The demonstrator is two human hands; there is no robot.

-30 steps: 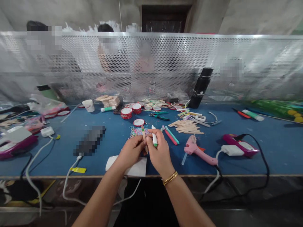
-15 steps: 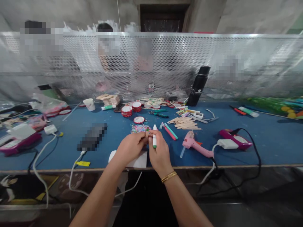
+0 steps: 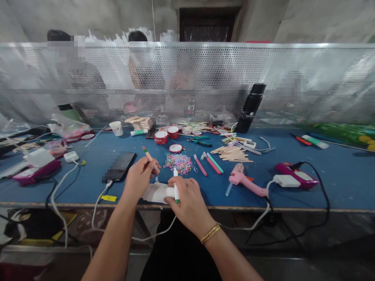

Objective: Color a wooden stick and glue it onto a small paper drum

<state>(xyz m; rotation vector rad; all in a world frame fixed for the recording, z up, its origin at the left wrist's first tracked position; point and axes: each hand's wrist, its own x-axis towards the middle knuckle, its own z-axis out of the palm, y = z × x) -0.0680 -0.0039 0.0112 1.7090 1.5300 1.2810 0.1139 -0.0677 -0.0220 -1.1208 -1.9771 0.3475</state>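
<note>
Head view: cup (image 3: 117,130) and flask (image 3: 249,111) stand at the back, contents hidden, flask lettering too small to read. Left hand (image 3: 140,175) pinches 1 tilted stick (image 3: 148,155) beside the bands (image 3: 180,163); right hand (image 3: 188,196), palm down, fingers closed on 1 marker (image 3: 176,191), hangs over the white sheet (image 3: 156,193).

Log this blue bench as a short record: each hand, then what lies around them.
Left hand: holds wooden stick, green mark near its upper end
Right hand: holds white marker, green end towards the wearer
Near right hand: white sheet
Beyond hands: pile of colourful bands
Right of pile: pink pen
Further right: pink glue gun
Back: black bottle
</note>
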